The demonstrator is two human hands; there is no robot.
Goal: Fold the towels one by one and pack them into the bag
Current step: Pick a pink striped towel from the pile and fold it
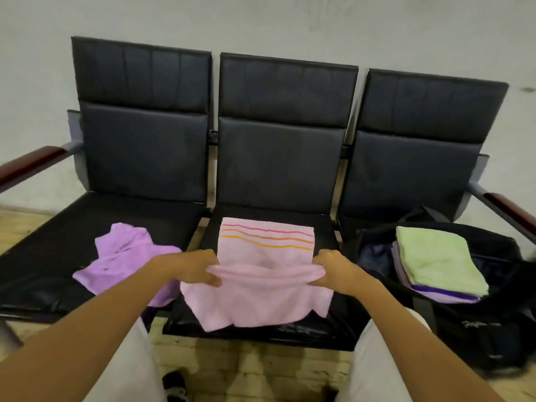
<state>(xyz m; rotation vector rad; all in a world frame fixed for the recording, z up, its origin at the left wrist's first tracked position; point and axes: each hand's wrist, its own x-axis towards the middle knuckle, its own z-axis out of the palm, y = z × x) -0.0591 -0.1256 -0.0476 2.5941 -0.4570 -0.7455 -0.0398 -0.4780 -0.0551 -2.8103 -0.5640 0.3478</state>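
A black three-seat bench (278, 169) stands against a pale wall and carries everything in play.

On the right seat sits an open black bag (464, 314). Inside it lies a stack of folded towels, a green towel (438, 259) on top with purple and lilac layers showing at the stack's front edge. Packing is therefore judged part done.

On the middle seat lies the pink towel (261, 297), striped in red and orange near its back edge. Its front edge hangs just over the seat's front edge. A raised ridge of cloth runs across its middle, from one side edge to the other.

On the left seat, toward the front right corner, lies a purple towel (124, 256), crumpled and unfolded.

The left hand (197, 268) pinches the ridge at the pink towel's left edge, fingers curled round the cloth. The right hand (333, 271) grips the same ridge at the right edge, likewise clenched on cloth.

Step in hand, as judged: the first fold of the pink towel, with the cloth gathered along a line across its width.

The next move calls for both hands to carry the ridge evenly, so the edges meet square, then lay the cloth flat. Uneven travel would skew the fold. The purple towel remains to be done.
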